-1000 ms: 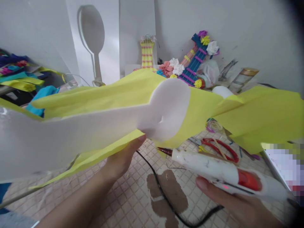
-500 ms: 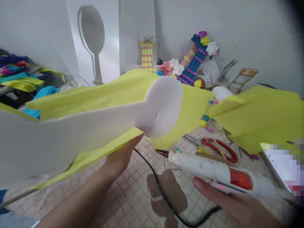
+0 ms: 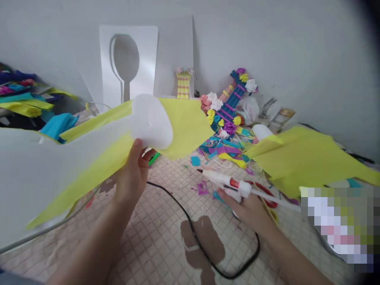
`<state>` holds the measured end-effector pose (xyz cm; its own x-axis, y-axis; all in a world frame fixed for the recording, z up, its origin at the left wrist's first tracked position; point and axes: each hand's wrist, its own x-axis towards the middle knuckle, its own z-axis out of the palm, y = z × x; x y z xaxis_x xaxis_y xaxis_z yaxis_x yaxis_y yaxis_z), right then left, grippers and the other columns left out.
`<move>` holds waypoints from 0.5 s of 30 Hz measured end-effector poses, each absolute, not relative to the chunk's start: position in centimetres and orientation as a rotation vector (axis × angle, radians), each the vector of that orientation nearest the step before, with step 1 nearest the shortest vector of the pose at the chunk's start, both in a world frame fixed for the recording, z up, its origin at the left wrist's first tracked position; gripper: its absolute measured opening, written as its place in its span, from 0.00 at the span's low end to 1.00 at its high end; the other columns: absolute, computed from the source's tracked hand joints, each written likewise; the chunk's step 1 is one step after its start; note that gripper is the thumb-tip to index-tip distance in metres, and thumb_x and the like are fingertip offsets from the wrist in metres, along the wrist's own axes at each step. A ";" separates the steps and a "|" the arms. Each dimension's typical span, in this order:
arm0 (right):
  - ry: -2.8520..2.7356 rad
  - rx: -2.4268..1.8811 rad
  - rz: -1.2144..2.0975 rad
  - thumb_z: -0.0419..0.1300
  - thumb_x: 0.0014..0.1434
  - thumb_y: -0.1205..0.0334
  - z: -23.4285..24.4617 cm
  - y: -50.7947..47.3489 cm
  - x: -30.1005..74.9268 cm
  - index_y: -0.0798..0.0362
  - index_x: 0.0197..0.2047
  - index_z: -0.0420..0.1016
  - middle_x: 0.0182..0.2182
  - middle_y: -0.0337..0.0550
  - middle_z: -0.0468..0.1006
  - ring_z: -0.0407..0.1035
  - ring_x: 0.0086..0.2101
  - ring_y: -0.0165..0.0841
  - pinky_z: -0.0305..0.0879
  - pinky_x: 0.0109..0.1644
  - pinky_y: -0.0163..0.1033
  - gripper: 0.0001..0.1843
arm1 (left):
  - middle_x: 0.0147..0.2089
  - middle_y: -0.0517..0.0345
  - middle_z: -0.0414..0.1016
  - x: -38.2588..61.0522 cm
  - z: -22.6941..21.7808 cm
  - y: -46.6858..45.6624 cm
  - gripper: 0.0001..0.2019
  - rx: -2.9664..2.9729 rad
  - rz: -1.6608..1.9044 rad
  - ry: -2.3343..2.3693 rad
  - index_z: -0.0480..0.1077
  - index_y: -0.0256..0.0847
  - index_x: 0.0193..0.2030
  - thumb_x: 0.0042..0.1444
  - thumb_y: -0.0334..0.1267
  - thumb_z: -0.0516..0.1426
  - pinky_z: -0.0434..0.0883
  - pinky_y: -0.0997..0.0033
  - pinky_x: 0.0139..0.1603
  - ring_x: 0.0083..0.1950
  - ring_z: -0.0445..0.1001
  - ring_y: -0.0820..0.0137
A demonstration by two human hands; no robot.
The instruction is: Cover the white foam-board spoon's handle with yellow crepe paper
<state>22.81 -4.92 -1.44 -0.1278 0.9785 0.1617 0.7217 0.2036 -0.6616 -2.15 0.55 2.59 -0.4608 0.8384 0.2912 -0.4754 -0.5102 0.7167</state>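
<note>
My left hand [image 3: 132, 174] is closed on a white guitar-shaped foam cutout [image 3: 152, 122], its thumb near the rounded head end. Yellow paper [image 3: 187, 124] lies behind the cutout and sticks out past its edges. The cutout's broad part runs off the left side of the view. My right hand [image 3: 249, 213] grips a white hot glue gun [image 3: 222, 180] with a red patch on its side. The gun's dark nozzle points left, apart from the cutout. A white glue stick [image 3: 276, 200] pokes out of its rear.
A black cord [image 3: 178, 204] loops over the tiled-pattern tabletop [image 3: 160, 245]. Red-handled scissors [image 3: 268, 198] lie behind my right hand. Yellow paper [image 3: 308, 158] and scraps [image 3: 228, 152] spread rightward. Decorated small guitars [image 3: 234, 99] and a cut-out white board [image 3: 148, 51] lean at the back wall.
The foam cutout with its yellow paper has moved left, and my left thumb now shows on its front. The glue gun has drawn away from the cutout and sits farther from the camera.
</note>
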 end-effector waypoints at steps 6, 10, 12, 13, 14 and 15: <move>-1.991 -1.441 0.558 0.52 0.56 0.55 -2.0 -0.8 20.0 0.54 0.34 0.71 0.25 0.41 0.74 0.68 0.28 0.34 0.64 0.33 0.38 0.12 | 0.35 0.66 0.75 -3.0 2.6 1.3 0.06 0.658 2.069 0.642 0.71 0.45 0.30 0.44 0.33 0.62 0.72 0.76 0.38 0.34 0.73 0.77; -2.086 -1.350 0.517 0.52 0.55 0.55 -2.5 1.4 17.6 0.54 0.32 0.71 0.28 0.42 0.75 0.68 0.30 0.35 0.62 0.37 0.37 0.12 | 0.35 0.66 0.75 -3.1 2.6 1.3 0.10 0.590 2.074 0.604 0.70 0.45 0.33 0.43 0.30 0.62 0.72 0.73 0.38 0.34 0.72 0.76; -2.121 -1.325 0.491 0.52 0.55 0.56 -2.9 2.3 16.8 0.54 0.32 0.71 0.27 0.42 0.75 0.69 0.30 0.35 0.62 0.37 0.38 0.11 | 0.34 0.66 0.75 -3.2 2.7 1.3 0.10 0.587 2.074 0.580 0.70 0.44 0.33 0.42 0.30 0.62 0.72 0.73 0.37 0.35 0.73 0.75; -2.137 -1.317 0.478 0.52 0.55 0.56 -3.2 2.7 16.5 0.54 0.33 0.71 0.28 0.43 0.75 0.69 0.31 0.36 0.62 0.38 0.38 0.11 | 0.33 0.66 0.75 -3.2 2.7 1.3 0.10 0.582 2.078 0.573 0.70 0.44 0.32 0.42 0.30 0.63 0.72 0.74 0.36 0.34 0.73 0.75; -2.152 -1.309 0.467 0.53 0.55 0.57 -3.4 3.0 16.3 0.54 0.34 0.71 0.29 0.43 0.76 0.69 0.32 0.36 0.61 0.39 0.38 0.10 | 0.32 0.67 0.75 -3.3 2.7 1.3 0.09 0.572 2.083 0.569 0.70 0.43 0.31 0.42 0.30 0.63 0.72 0.74 0.35 0.34 0.73 0.75; -2.165 -1.304 0.457 0.53 0.54 0.58 -3.6 3.2 16.2 0.53 0.36 0.71 0.31 0.44 0.76 0.69 0.34 0.37 0.61 0.40 0.39 0.10 | 0.31 0.67 0.74 -3.4 2.7 1.3 0.09 0.559 2.090 0.568 0.70 0.43 0.31 0.41 0.30 0.63 0.72 0.75 0.34 0.33 0.73 0.75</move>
